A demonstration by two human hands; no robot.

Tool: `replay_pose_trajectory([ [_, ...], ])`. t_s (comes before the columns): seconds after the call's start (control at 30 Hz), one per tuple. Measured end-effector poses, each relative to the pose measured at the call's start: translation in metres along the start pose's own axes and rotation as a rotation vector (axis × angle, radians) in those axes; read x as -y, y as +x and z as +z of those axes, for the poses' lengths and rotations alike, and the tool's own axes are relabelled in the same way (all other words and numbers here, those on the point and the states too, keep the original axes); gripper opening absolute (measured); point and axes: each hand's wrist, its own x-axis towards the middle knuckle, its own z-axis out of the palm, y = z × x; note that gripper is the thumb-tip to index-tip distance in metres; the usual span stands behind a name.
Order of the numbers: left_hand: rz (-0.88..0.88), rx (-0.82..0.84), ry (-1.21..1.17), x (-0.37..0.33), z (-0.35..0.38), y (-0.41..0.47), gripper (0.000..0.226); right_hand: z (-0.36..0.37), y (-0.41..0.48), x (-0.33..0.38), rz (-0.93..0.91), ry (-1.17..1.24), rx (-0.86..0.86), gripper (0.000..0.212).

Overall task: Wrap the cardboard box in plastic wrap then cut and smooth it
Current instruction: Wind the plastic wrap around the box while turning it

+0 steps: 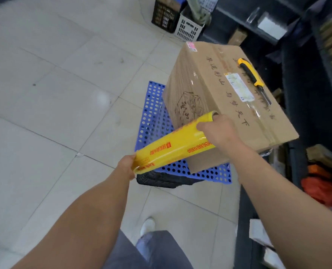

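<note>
I hold the roll by its two ends, one hand at each, so the tube can turn between my palms and pay out film. My left hand cups the near end; its fingers are hidden behind the roll, so I cannot tell how tightly they close, though the end clearly rests in that hand. My right hand is clenched around the far end, thumb side up, right against the box.

The box sits on a blue perforated stand, raised off the floor. I judge that height is there so I can carry the roll round the sides without stooping. The stand in turn seems to rest on something dark beneath it; what that is I cannot make out.

The near side of the box already shows a glossy, faintly creased skin, so film covers at least that face. I keep the roll tilted and close to the corner, probably so the film stays taut as it comes off.

A yellow knife lies on top of the box, near the far edge, blade end pointing toward me. It is parked there within reach for the cut, I think, and flat enough not to slide. Wrapping looks under way; cutting and smoothing are not yet done.
</note>
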Motion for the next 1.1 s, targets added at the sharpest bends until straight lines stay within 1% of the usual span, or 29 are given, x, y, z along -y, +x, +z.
replay_pose_trajectory([
  [0.1, 0.001, -0.017, -0.074, 0.023, 0.006, -0.006, 0.04, -0.004, -0.004, -0.012, -0.051, 0.002, 0.037, 0.039],
  [0.17, 0.023, -0.019, -0.117, 0.033, 0.008, -0.015, 0.04, -0.007, -0.01, -0.018, -0.102, -0.038, 0.03, 0.045],
  [0.23, 0.051, -0.038, -0.183, 0.042, 0.007, -0.021, 0.045, -0.008, -0.019, -0.021, -0.132, -0.057, 0.02, 0.051],
  [0.27, 0.065, -0.037, -0.208, 0.045, 0.007, -0.024, 0.05, -0.008, -0.023, -0.023, -0.137, -0.051, 0.022, 0.05],
  [0.33, 0.076, -0.096, -0.252, 0.052, 0.001, -0.021, 0.068, -0.007, -0.031, -0.026, -0.128, -0.029, 0.042, 0.04],
  [0.4, 0.084, -0.137, -0.281, 0.06, -0.004, -0.016, 0.083, -0.007, -0.039, -0.028, -0.099, 0.016, 0.058, 0.041],
  [0.43, 0.075, -0.137, -0.282, 0.062, -0.006, -0.018, 0.085, -0.008, -0.043, -0.028, -0.085, 0.044, 0.057, 0.042],
  [0.53, 0.054, -0.116, -0.248, 0.067, -0.011, -0.031, 0.078, -0.009, -0.055, -0.028, -0.092, 0.06, 0.057, 0.044],
  [0.63, 0.067, -0.021, -0.211, 0.067, -0.015, -0.038, 0.054, -0.014, -0.063, -0.032, -0.131, 0.089, 0.023, 0.051],
  [0.73, 0.075, -0.009, -0.169, 0.065, -0.022, -0.046, 0.03, -0.015, -0.074, -0.034, -0.135, 0.041, 0.0, 0.054],
  [0.77, 0.076, -0.008, -0.168, 0.065, -0.024, -0.049, 0.027, -0.015, -0.075, -0.035, -0.132, 0.038, 0.001, 0.052],
  [0.8, 0.076, -0.014, -0.181, 0.066, -0.026, -0.05, 0.03, -0.015, -0.076, -0.037, -0.12, 0.036, 0.009, 0.045],
  [0.87, 0.07, -0.037, -0.201, 0.072, -0.029, -0.051, 0.042, -0.013, -0.076, -0.043, -0.081, 0.036, 0.03, 0.036],
  [0.93, 0.061, -0.028, -0.213, 0.083, -0.029, -0.05, 0.045, -0.014, -0.08, -0.05, -0.069, 0.041, 0.059, 0.029],
  [0.97, 0.06, -0.026, -0.232, 0.088, -0.029, -0.049, 0.043, -0.016, -0.083, -0.054, -0.069, 0.049, 0.076, 0.029],
  [1.03, 0.068, -0.041, -0.253, 0.098, -0.027, -0.053, 0.035, -0.017, -0.086, -0.061, -0.067, 0.096, 0.099, 0.04],
  [1.07, 0.085, -0.04, -0.259, 0.102, -0.026, -0.056, 0.038, -0.018, -0.088, -0.064, -0.071, 0.089, 0.101, 0.047],
  [1.1, 0.098, -0.057, -0.271, 0.106, -0.025, -0.057, 0.046, -0.019, -0.089, -0.069, -0.083, 0.06, 0.098, 0.05],
])
